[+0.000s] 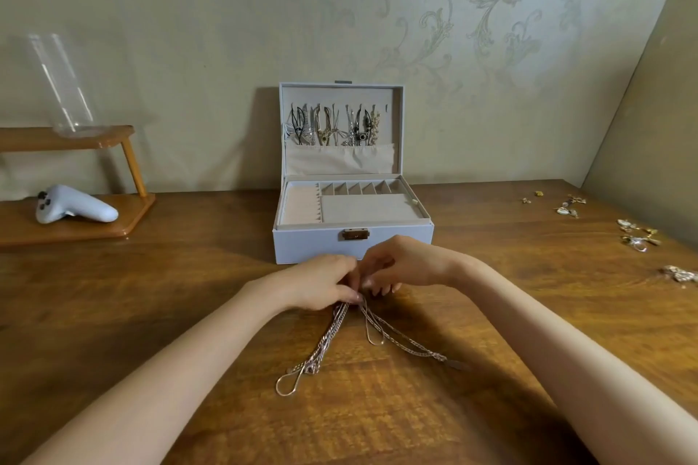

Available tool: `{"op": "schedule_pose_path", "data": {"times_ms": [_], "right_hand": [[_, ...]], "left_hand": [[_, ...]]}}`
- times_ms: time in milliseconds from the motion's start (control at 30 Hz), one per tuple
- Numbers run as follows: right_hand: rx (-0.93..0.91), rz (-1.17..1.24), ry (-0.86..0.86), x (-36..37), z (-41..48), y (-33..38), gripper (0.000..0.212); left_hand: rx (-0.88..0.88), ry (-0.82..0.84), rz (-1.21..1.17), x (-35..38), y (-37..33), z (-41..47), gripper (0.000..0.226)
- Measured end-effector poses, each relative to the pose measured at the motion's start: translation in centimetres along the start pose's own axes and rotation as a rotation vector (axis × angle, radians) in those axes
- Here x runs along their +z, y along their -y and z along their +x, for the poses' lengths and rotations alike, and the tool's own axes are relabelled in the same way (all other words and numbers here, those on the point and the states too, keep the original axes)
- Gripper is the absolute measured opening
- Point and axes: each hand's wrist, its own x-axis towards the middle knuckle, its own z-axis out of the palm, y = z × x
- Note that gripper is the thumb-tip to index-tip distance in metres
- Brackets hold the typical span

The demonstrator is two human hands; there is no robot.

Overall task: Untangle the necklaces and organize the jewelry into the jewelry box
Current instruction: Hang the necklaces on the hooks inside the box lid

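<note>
While my left grip (pixel 321 281) and right grip (pixel 400 264) pinch the necklaces (pixel 325 340) at their knot, chains trail toward six o'clock on the surface (pixel 151 294). The jewelry box (pixel 321 245) stands open at twelve. I judge the untangling unfinished; next, tease strands apart gently.

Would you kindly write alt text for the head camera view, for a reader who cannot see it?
A person's left hand and right hand pinch tangled chain necklaces on a wooden table, in front of an open pale jewelry box whose lid holds hung necklaces. Small loose jewelry lies at the table's far right.
</note>
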Motion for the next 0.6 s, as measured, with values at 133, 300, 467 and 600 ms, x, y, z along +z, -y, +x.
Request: {"op": "schedule_pose_path", "data": {"times_ms": [133,300,467,600], "right_hand": [[0.013,0.099,0.141,-0.2,-0.6,0.0,0.026],[0.003,0.125,0.169,-0.2,-0.9,-0.1,0.012],[-0.031,0.288,0.215,-0.9,-1.5,-0.3,0.008],[-0.036,0.376,0.206,-1.2,-1.5,-0.7,0.005]], "left_hand": [[-0.014,-0.152,-0.165,-0.5,0.0,-0.1,0.011],[-0.036,-0.241,-0.233,-1.5,0.5,-0.3,0.011],[-0.099,-0.138,-0.153,-2.4,1.7,-0.9,0.015],[-0.151,-0.059,-0.087,-2.4,2.3,-1.0,0.015]]}}
